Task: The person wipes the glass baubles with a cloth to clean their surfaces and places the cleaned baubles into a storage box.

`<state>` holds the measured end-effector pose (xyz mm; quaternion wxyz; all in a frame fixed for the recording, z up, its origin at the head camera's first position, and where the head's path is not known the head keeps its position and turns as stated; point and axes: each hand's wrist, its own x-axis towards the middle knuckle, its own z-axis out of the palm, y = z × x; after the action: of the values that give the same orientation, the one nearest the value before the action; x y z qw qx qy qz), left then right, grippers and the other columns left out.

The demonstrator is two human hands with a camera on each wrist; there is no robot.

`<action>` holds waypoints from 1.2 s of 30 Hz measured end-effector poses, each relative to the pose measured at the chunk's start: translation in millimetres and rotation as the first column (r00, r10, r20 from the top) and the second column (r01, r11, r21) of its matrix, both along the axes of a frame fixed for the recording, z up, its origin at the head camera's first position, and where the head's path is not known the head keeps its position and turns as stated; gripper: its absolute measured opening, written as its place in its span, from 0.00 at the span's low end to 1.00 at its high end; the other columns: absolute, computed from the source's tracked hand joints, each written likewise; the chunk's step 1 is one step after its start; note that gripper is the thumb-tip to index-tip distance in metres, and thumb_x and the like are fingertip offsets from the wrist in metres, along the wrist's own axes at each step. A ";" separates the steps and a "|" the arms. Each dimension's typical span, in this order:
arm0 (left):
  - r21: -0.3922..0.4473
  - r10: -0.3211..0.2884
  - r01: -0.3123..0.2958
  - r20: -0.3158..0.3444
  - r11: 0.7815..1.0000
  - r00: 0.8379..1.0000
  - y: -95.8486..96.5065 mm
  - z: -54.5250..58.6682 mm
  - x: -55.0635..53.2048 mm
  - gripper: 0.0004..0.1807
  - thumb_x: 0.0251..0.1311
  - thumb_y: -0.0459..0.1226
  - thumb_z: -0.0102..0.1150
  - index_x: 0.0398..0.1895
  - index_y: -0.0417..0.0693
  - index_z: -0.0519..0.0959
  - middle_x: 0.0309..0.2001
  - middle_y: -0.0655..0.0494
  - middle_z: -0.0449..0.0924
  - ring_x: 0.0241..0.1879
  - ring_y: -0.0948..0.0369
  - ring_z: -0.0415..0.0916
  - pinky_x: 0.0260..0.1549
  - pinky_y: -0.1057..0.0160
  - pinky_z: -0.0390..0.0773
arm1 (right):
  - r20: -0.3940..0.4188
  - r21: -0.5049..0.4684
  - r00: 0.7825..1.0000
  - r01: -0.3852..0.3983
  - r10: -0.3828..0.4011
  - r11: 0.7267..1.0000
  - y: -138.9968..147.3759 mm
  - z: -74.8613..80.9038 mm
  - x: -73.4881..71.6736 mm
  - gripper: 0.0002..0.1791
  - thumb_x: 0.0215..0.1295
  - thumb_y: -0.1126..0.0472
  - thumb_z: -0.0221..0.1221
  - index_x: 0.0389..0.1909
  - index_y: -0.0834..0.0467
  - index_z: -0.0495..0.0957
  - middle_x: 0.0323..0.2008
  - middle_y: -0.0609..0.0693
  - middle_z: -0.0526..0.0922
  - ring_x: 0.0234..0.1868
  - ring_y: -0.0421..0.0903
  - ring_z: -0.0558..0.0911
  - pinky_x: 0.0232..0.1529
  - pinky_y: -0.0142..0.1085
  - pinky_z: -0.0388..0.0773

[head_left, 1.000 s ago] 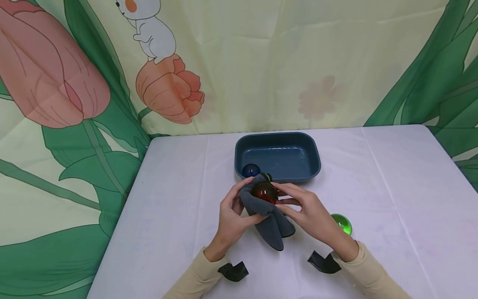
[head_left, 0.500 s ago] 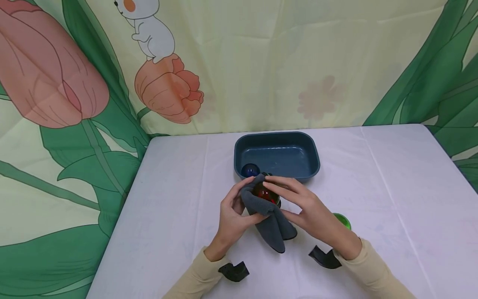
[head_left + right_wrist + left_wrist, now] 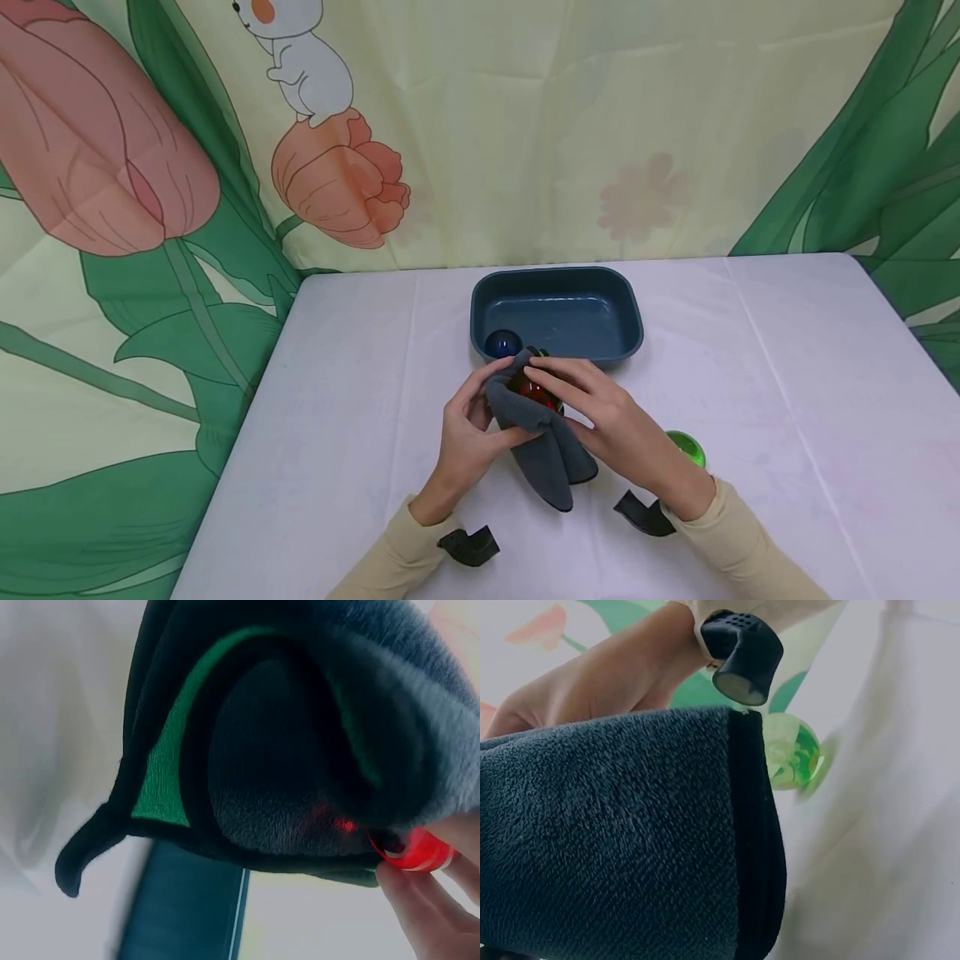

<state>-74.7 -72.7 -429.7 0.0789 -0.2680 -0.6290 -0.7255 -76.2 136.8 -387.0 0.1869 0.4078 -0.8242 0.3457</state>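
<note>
Between left hand [image 3: 471, 437] and right hand [image 3: 618, 423], a red ball [image 3: 540, 395] sits tucked in a grey cloth [image 3: 546, 458]; the left grips cloth, the right grips the ball. Blue ball [image 3: 503, 342] in the tray [image 3: 588, 312] beyond, green ball [image 3: 687, 447] by the right wrist!

Blue tray [image 3: 592, 321] is sitting near the far edge of the table [image 3: 765, 392], glossy blue ball [image 3: 502, 343] lying in its near-left corner. Clear green ball [image 3: 690, 450] is resting over to the right, partly hidden. Behind, I'm seeing a cream backdrop [image 3: 525, 183] hanging: pink tulip [image 3: 112, 142] at left, white cartoon animal [image 3: 318, 79] perching on an orange flower [image 3: 337, 183], green leaves [image 3: 847, 192] framing both sides.
</note>
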 end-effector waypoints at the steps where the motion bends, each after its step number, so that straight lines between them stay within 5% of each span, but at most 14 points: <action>1: -0.001 0.001 -0.001 -0.003 1.000 1.000 -0.7 -0.5 -0.2 0.38 0.56 0.35 0.72 0.68 0.35 0.66 0.63 0.32 0.71 0.63 0.56 0.74 0.62 0.58 0.74 | -0.005 0.006 1.000 -0.001 0.001 1.000 0.0 0.4 -0.3 0.50 0.39 0.80 0.74 0.69 0.57 0.70 0.66 0.54 0.72 0.62 0.50 0.75 0.60 0.26 0.75; 11: -0.038 0.069 -0.068 0.016 0.997 0.998 -8.1 0.2 -0.9 0.37 0.55 0.36 0.73 0.67 0.37 0.68 0.62 0.36 0.73 0.61 0.57 0.76 0.62 0.59 0.74 | -0.014 0.021 1.000 0.010 -0.010 1.000 0.1 5.0 -9.3 0.48 0.42 0.74 0.75 0.70 0.60 0.68 0.65 0.56 0.72 0.61 0.51 0.76 0.63 0.21 0.68; 21: -0.057 0.128 -0.125 0.042 0.990 0.991 -20.9 0.4 2.7 0.38 0.50 0.28 0.74 0.66 0.36 0.68 0.63 0.36 0.71 0.61 0.57 0.75 0.63 0.60 0.73 | 0.027 0.043 0.996 0.085 -0.086 0.995 4.5 16.1 -29.7 0.45 0.47 0.68 0.75 0.69 0.62 0.68 0.62 0.58 0.74 0.58 0.54 0.78 0.51 0.44 0.84; 36: -0.103 0.142 -0.131 0.102 0.986 0.985 -32.5 -8.0 7.3 0.41 0.46 0.24 0.74 0.67 0.42 0.69 0.64 0.44 0.71 0.64 0.55 0.72 0.66 0.61 0.70 | 0.183 0.142 0.964 0.169 -0.194 0.975 0.1 5.7 -60.9 0.38 0.56 0.61 0.72 0.68 0.63 0.69 0.61 0.58 0.75 0.57 0.55 0.78 0.53 0.47 0.82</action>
<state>-67.4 -105.2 -437.8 0.0810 -0.1877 -0.6833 -0.7010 -137.0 136.9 -381.3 0.1097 0.3054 -0.8925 0.3132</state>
